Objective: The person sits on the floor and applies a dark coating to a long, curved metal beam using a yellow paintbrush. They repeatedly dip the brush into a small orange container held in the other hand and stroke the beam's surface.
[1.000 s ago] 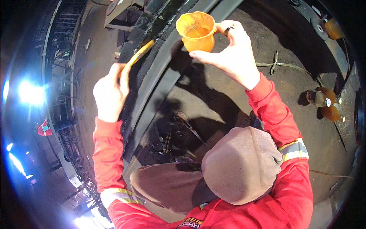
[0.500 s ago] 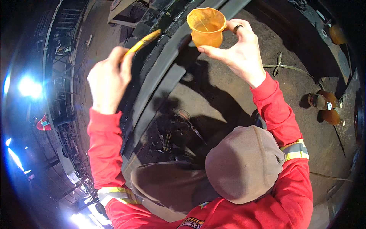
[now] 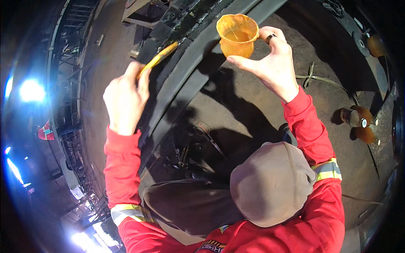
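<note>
My left hand is closed around a slim yellow-handled tool. The tool slants up and right, and its dark-marked end is close to a long black beam; contact cannot be made out. Held up at the beam's right side is a translucent orange-yellow plastic cup with an uneven rim. My right hand grips it, thumb low on its side and fingers behind it. Some liquid seems to lie in the bottom of the cup.
Scissors lie on the shaded ground below the beam, beside dark metal tools. At the right are amber bottles and a knotted strap. My bent knee rises at the front. Bright lights glare on the left.
Both hands have shifted slightly right and down in the picture, with the cup and yellow tool still held. The tool's end stays near the beam.
</note>
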Motion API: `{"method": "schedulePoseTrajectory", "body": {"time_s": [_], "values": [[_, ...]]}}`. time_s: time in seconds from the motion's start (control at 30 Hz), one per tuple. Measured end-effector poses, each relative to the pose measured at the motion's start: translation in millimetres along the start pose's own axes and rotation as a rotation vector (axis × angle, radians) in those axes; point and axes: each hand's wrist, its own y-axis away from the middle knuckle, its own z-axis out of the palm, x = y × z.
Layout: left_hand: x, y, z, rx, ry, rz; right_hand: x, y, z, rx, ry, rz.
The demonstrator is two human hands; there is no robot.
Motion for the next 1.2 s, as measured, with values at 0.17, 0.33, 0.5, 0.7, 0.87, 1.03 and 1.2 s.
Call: {"method": "schedulePoseTrajectory", "body": {"time_s": [0.17, 0.33, 0.5, 0.7, 0.87, 1.03, 1.2], "values": [[-9, 6, -2, 0.014, 0.071, 0.031, -4, 0, 1, -0.069, 0.029, 0.034], [-52, 72, -9, -0.055, 0.096, -0.115, -13, 1, 2, -0.051, -0.029, -0.006], [-71, 115, -41, -0.106, 0.090, -0.249, -13, 0, 7, -0.045, -0.026, -0.046], [-56, 92, -33, 0.018, 0.237, -0.184, -24, 1, 11, -0.087, -0.025, -0.081], [-64, 83, -20, -0.044, 0.223, -0.209, -27, 1, 9, -0.091, -0.005, -0.067], [-72, 100, -21, -0.055, 0.267, -0.208, -20, 3, 12, -0.082, -0.086, -0.005], [-104, 144, -33, -0.160, 0.154, -0.311, -27, 10, 16, -0.139, -0.040, -0.056]]}}
